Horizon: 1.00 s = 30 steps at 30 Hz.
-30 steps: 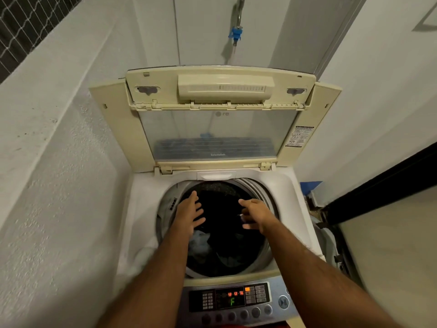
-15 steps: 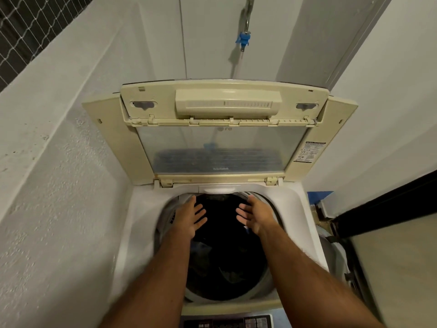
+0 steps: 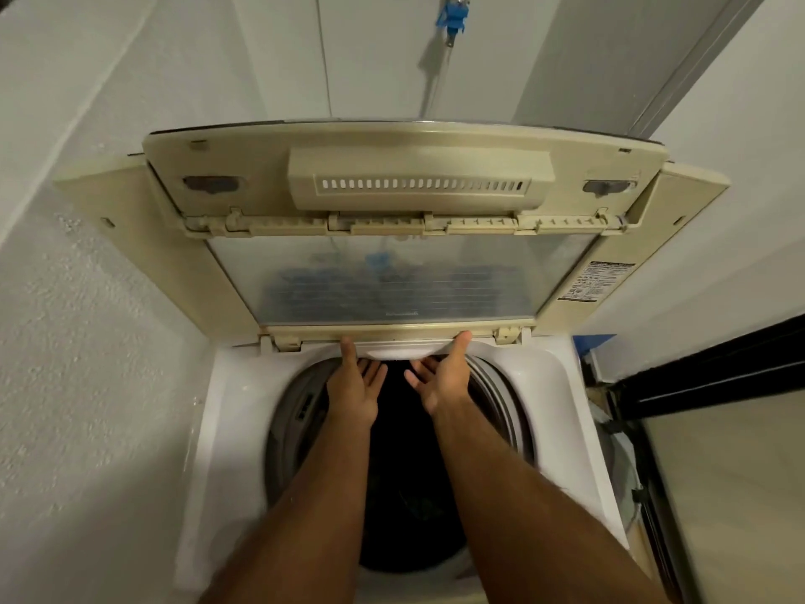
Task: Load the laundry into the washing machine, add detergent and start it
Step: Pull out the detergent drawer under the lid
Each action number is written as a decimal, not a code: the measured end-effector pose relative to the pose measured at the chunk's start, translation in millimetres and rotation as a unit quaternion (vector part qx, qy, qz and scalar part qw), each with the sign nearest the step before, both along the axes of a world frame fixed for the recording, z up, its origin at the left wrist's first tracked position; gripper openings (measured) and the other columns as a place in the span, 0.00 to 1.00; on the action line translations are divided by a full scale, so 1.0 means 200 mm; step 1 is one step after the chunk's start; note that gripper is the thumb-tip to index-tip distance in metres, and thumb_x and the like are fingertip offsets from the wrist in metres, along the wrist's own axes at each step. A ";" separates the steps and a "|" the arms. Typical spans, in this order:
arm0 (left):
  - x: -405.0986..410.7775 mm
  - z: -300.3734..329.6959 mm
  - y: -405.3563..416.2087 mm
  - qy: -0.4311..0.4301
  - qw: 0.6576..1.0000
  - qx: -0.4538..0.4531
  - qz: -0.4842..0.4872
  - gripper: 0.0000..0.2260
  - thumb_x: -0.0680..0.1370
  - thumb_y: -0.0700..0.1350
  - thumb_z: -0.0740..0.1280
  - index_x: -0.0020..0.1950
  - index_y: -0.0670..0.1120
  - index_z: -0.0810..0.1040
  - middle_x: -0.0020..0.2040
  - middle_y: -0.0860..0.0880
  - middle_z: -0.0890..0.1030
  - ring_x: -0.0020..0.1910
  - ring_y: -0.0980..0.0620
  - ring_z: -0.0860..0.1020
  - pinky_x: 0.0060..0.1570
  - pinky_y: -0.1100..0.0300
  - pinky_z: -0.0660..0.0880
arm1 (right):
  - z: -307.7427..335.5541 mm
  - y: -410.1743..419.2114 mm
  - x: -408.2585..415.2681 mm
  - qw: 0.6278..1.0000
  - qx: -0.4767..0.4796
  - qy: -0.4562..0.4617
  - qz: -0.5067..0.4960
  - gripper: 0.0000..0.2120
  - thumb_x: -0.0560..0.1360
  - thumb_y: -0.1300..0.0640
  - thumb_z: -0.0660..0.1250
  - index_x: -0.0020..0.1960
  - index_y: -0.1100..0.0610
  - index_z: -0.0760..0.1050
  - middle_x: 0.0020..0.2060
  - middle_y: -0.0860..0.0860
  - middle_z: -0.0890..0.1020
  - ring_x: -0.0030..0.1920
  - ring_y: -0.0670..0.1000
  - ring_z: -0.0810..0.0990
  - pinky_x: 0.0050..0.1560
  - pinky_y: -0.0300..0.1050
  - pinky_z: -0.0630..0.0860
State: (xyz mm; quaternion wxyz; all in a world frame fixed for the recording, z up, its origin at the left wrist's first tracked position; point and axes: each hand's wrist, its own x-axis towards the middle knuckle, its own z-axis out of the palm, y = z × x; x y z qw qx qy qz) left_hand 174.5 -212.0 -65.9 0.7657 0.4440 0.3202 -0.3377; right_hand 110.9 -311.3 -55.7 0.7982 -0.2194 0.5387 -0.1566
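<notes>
White textured walls box in the washing machine (image 3: 226, 429) on the left and at the back; on the right a dark door frame (image 3: 714, 364) runs close beside it.

Head view, only one given. Lid (image 3: 400, 237) stands folded up at the rear, its glass pane cloudy, so whatever shows behind it is smeared blue and can't be made out. Blue tap fitting (image 3: 453, 17) on the wall above is cut off by the top edge. Control panel is out of frame at the bottom. Drum (image 3: 405, 494) is mostly black inside; laundry (image 3: 414, 503) lies low in it, only faint dark folds visible, no count or type readable.

Left hand (image 3: 353, 385) and right hand (image 3: 440, 381) are both up at the drum's back rim w/ fingers spread and straight, holding nothing. Each thumb reaches up to the lid's lower edge and seems to touch it; hard to be sure. Forearms cross over the drum mouth, w/ a dark gap between them. Narrow cluttered strip betw. machine and door frame on the right is dim, contents unclear.
</notes>
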 end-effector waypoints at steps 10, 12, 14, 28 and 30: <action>-0.01 -0.02 -0.04 0.001 0.999 0.042 -0.004 0.26 0.78 0.57 0.64 0.63 0.36 0.72 0.64 0.39 0.76 0.61 0.45 0.76 0.62 0.53 0.74 | 0.00 -0.05 -0.03 0.999 -0.004 -0.007 0.043 0.35 0.78 0.33 0.53 0.73 0.57 0.66 0.58 0.61 0.78 0.53 0.58 0.80 0.60 0.55 0.75; 0.00 -0.01 -0.03 0.000 0.999 0.045 -0.010 0.25 0.78 0.56 0.64 0.62 0.36 0.72 0.62 0.38 0.76 0.63 0.43 0.75 0.64 0.52 0.73 | 0.01 -0.06 -0.03 0.999 -0.002 -0.009 0.042 0.34 0.78 0.33 0.53 0.72 0.57 0.66 0.55 0.61 0.79 0.53 0.58 0.80 0.62 0.56 0.74; 0.00 0.00 -0.03 -0.003 0.999 0.044 -0.016 0.25 0.79 0.56 0.63 0.63 0.35 0.71 0.62 0.38 0.75 0.64 0.42 0.75 0.64 0.51 0.72 | 0.02 -0.06 -0.03 0.999 0.005 -0.014 0.036 0.33 0.78 0.34 0.53 0.72 0.58 0.66 0.52 0.61 0.79 0.52 0.58 0.80 0.63 0.57 0.74; -0.02 0.05 -0.04 -0.016 0.998 0.051 -0.023 0.27 0.79 0.57 0.62 0.67 0.37 0.71 0.63 0.41 0.76 0.63 0.44 0.76 0.64 0.50 0.72 | 0.03 -0.06 0.00 0.998 -0.016 0.005 0.056 0.33 0.79 0.34 0.48 0.69 0.58 0.70 0.57 0.60 0.78 0.51 0.58 0.80 0.59 0.54 0.74; -0.02 0.05 -0.04 -0.018 0.998 0.052 -0.026 0.26 0.79 0.57 0.62 0.65 0.37 0.71 0.62 0.41 0.76 0.63 0.44 0.76 0.63 0.50 0.73 | 0.03 -0.06 0.00 0.998 -0.017 0.010 0.054 0.33 0.80 0.34 0.48 0.69 0.58 0.69 0.56 0.59 0.79 0.50 0.57 0.80 0.59 0.53 0.75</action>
